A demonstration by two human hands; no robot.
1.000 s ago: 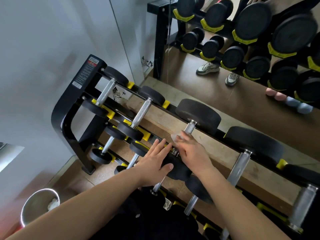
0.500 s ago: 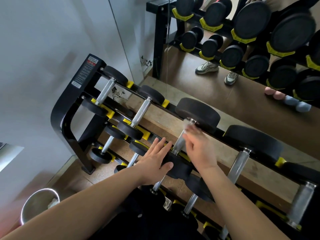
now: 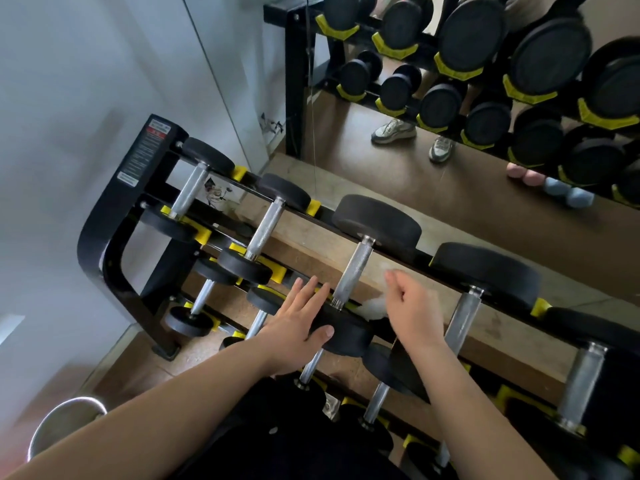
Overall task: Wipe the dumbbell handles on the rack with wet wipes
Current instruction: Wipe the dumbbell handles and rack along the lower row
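A black dumbbell rack (image 3: 114, 216) holds several dumbbells with silver handles and black heads on yellow cradles. My left hand (image 3: 301, 323) lies flat, fingers apart, on the near head of the third top-row dumbbell. That dumbbell's knurled handle (image 3: 353, 271) is bare. My right hand (image 3: 412, 306) hovers just right of it, between this handle and the neighbouring handle (image 3: 462, 320), fingers curled. A white wet wipe (image 3: 372, 308) trails from its left side, blurred.
A metal bin (image 3: 65, 424) stands on the floor at the lower left, by the white wall. A mirror (image 3: 450, 174) behind the rack reflects dumbbells and a person's shoes. Lower rack tiers hold smaller dumbbells (image 3: 204, 299).
My right hand slid up the third dumbbell's handle with the wipe, then came off it to the right. My left hand stayed on the dumbbell head.
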